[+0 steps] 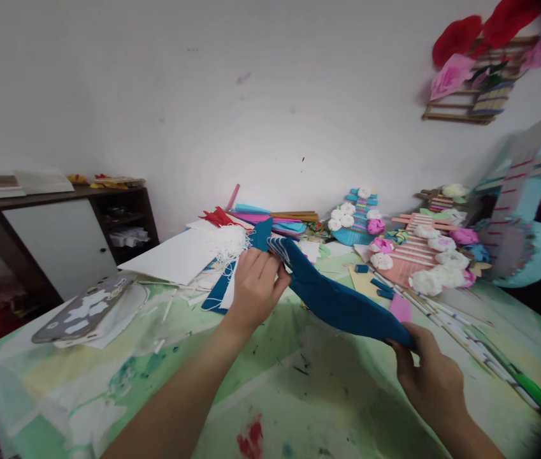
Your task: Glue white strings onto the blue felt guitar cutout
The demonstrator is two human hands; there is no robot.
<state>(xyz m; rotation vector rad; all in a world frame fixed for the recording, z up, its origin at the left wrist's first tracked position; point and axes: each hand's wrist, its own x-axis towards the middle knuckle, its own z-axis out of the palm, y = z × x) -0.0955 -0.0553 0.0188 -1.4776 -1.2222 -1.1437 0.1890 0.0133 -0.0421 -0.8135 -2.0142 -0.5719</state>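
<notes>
A long strip of blue paper or felt is stretched between my two hands above the table. My left hand pinches its far end, where the material is gathered into folds, fingers closed on it. My right hand grips the near end between thumb and fingers. The strip slopes down from left to right. Under it lies the paint-stained green and white table cover.
A phone in a patterned case lies on white paper at the left. Stacked white and coloured sheets sit behind my left hand. Paper-flower crafts on stick frames and long rolled sticks fill the right. A dark cabinet stands at the left wall.
</notes>
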